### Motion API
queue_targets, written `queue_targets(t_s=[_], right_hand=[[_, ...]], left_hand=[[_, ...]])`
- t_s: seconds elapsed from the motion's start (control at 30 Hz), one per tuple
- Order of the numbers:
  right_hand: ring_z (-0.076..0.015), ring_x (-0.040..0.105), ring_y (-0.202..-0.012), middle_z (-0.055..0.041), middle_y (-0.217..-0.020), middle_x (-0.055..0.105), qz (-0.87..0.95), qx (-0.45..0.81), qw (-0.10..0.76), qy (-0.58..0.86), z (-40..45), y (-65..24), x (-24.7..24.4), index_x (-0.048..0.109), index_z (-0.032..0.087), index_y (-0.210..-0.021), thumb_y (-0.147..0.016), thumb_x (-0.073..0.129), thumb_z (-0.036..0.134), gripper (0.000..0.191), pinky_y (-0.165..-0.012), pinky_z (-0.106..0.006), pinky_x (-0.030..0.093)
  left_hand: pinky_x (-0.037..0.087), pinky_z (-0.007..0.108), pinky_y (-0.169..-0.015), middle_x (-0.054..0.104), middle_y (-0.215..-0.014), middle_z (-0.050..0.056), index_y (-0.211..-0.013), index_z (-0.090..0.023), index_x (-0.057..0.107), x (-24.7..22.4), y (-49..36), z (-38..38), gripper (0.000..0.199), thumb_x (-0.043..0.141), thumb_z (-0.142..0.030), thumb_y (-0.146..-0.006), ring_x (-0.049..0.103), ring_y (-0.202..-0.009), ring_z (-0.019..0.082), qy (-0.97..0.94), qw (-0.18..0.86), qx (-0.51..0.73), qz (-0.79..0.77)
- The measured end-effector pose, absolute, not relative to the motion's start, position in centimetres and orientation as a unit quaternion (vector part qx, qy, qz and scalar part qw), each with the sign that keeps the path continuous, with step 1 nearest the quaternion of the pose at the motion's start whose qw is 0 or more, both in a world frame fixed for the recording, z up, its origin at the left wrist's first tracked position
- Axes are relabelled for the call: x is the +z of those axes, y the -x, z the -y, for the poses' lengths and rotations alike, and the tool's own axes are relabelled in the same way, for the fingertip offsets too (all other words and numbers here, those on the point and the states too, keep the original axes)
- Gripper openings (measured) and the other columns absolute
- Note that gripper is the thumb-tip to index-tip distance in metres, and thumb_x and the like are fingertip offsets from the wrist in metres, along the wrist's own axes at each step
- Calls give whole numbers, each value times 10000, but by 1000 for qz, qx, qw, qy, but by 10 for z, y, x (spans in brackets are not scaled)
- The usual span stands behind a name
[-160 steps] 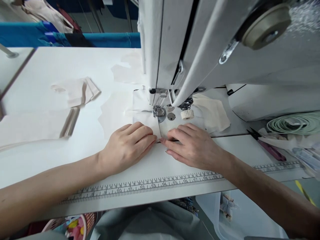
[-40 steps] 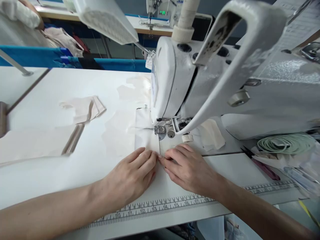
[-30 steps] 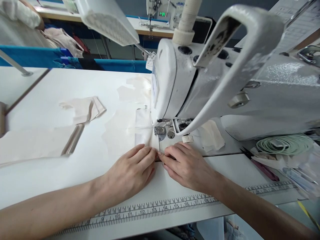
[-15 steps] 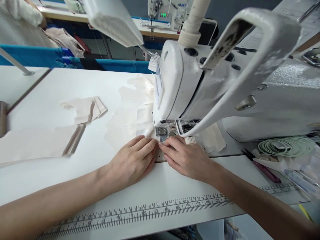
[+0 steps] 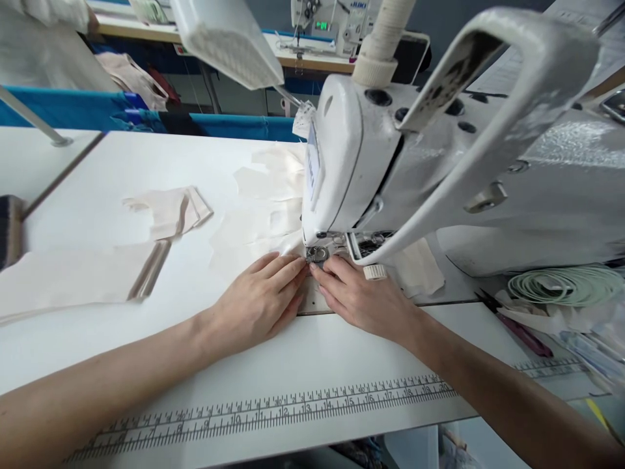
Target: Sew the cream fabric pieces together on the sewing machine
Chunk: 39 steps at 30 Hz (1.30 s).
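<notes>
A white sewing machine [image 5: 336, 150] stands over the table, its presser foot [image 5: 317, 254] just beyond my fingertips. My left hand [image 5: 266, 293] lies palm down at the left of the foot, fingers together on the edge of pale fabric [image 5: 258, 228]. Close to its fingertips, my right hand [image 5: 361, 296] has its thumb and fingers bent together at the front of the foot. The cloth between the fingertips is mostly hidden by the hands. More pale cloth [image 5: 420, 267] shows to the right, beneath the machine arm.
Cut fabric pieces [image 5: 170, 212] and a longer stack [image 5: 78, 277] lie at the left. A printed ruler [image 5: 283, 412] runs along the front edge. Snips [image 5: 522, 332] and a green coil [image 5: 561, 285] are at the right. A person's sleeve [image 5: 53, 16] shows at the back left.
Both hands have moved slightly forward, closer to the presser foot. The whole view has shifted a little. A small lever on the machine head now shows above the needle area.
</notes>
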State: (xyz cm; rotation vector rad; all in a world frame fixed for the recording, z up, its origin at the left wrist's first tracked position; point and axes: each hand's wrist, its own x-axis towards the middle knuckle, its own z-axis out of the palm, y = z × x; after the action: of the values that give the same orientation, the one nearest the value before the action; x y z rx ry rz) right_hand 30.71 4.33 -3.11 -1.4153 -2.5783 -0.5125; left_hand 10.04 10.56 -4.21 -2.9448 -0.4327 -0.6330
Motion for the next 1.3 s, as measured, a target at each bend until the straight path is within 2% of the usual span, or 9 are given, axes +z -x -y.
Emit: queue_targets(t_s=[0.33,0.43,0.57,0.73,1.0,1.3], right_hand=[[-153,582,-755,-80,-970,649,859,-172,96,473,-41,-309,-35,599,130,-1239,-959,452,209,326,-754,-327,432],[-149,568,-753,-63,-919,669,861,-174,127,461,-41,-313,-36,635,127,-1174,-957,464,211,289,-757,-318,433],[-140,558,-726,-44,-798,657,857,-163,158,462,-41,-322,-39,676,127,-1081,-952,477,195,247,-734,-305,440],[-155,589,-767,-57,-821,647,844,-135,200,479,-42,-327,-42,700,156,-965,-943,495,211,214,-725,-308,458],[-167,595,-666,-56,-744,658,791,-86,251,551,-55,-337,-44,642,176,-814,-955,488,270,228,-598,-294,448],[-177,612,-677,-44,-694,670,774,-55,269,570,-58,-335,-54,663,193,-794,-959,467,268,267,-636,-301,434]], left_hand=[[534,439,-972,664,-1184,158,-1101,-48,657,-42,-98,-104,300,433,-167,-941,623,-1116,279,968,69,-201,137],[546,425,-954,675,-1150,164,-1086,-24,660,-42,-100,-105,285,458,-146,-927,638,-1078,276,965,70,-210,138],[544,423,-955,675,-1158,152,-1112,-47,653,-42,-102,-107,288,451,-158,-940,635,-1090,271,964,63,-211,149],[533,425,-967,671,-1171,153,-1145,-61,639,-44,-102,-111,299,442,-158,-942,619,-1134,271,963,48,-212,157],[536,420,-955,656,-1207,159,-1168,-44,630,-43,-103,-116,324,416,-171,-959,602,-1164,280,966,61,-188,167],[539,402,-944,656,-1210,161,-1170,-22,624,-45,-104,-113,337,419,-192,-963,604,-1162,273,964,81,-186,174]])
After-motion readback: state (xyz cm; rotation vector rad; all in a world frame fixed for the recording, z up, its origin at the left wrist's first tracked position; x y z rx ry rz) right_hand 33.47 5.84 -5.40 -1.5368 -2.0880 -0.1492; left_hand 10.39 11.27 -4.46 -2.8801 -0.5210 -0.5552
